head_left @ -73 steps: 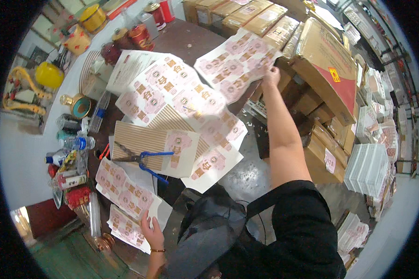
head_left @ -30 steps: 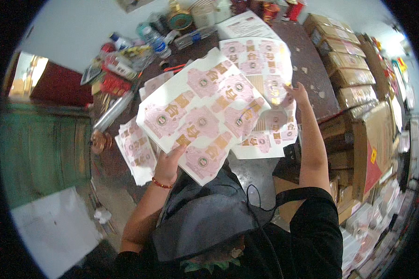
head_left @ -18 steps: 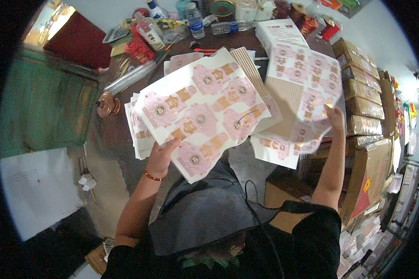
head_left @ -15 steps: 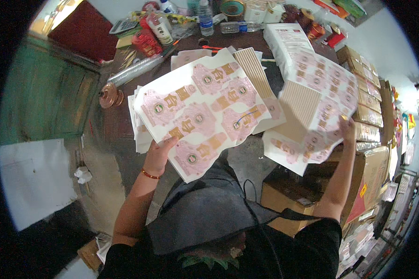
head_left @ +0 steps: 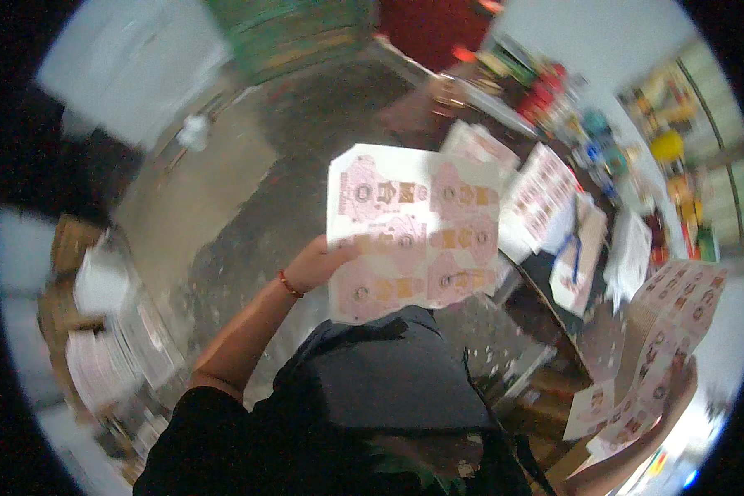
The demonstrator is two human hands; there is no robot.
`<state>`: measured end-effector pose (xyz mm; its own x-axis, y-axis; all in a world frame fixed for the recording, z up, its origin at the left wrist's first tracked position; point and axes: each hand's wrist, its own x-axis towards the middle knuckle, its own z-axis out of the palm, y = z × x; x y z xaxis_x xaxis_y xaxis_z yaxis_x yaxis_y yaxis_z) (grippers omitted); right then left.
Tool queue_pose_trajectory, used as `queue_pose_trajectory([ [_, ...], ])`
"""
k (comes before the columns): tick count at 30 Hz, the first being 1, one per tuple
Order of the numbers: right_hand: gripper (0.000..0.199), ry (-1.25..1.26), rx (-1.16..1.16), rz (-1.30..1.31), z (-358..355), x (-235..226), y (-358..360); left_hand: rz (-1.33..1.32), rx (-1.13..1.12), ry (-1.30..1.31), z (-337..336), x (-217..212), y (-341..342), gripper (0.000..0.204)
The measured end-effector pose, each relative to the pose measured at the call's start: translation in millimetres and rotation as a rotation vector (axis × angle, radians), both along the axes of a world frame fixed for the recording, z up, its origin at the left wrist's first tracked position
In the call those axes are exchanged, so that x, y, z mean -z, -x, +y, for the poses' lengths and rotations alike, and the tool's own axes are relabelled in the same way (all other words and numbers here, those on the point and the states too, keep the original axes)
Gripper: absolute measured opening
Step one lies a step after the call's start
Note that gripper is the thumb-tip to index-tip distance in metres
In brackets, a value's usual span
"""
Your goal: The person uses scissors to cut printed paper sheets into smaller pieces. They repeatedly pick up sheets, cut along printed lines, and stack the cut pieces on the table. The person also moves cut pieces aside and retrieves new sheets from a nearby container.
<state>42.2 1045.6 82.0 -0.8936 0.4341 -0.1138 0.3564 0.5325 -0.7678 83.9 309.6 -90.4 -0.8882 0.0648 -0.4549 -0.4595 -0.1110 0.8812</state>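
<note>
My left hand [head_left: 318, 264] grips a white sheet [head_left: 426, 198] by its left edge, the thumb on top. Pink and gold label shapes are printed on it in rows, and one edge is wavy. Whether more sheets lie beneath it, I cannot tell. At the lower right my right hand [head_left: 679, 387], blurred by motion, is closed on printed sheets [head_left: 665, 331] of the same kind, which bend and fan apart. A plain tan band shows along their left side. This bundle is beside the table, well apart from the left one.
More printed sheets [head_left: 541, 198] and a white package [head_left: 628, 258] lie on the dark table [head_left: 537, 307]. A copper-coloured lidded object [head_left: 448, 95] stands at its far end. Paper stacks [head_left: 112, 364] and cardboard sit on the floor at left, a green panel [head_left: 293, 37] behind.
The view has swung left, toward the floor. Both bundles have come away from over the table, and the left sheet is now over the floor in front of my body. Both hands keep hold.
</note>
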Motion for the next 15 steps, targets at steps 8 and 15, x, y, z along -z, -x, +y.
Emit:
queue_pose_trajectory([
  [8,0.03,-0.296,-0.641,0.013,-98.8,2.1,310.5,0.088,-0.639,-0.133,123.5,48.2,21.5,0.035],
  [15,0.025,-0.528,-1.417,0.162,-262.6,-9.5,488.9,0.07,-1.429,-0.366,222.3,123.1,100.0,0.035],
])
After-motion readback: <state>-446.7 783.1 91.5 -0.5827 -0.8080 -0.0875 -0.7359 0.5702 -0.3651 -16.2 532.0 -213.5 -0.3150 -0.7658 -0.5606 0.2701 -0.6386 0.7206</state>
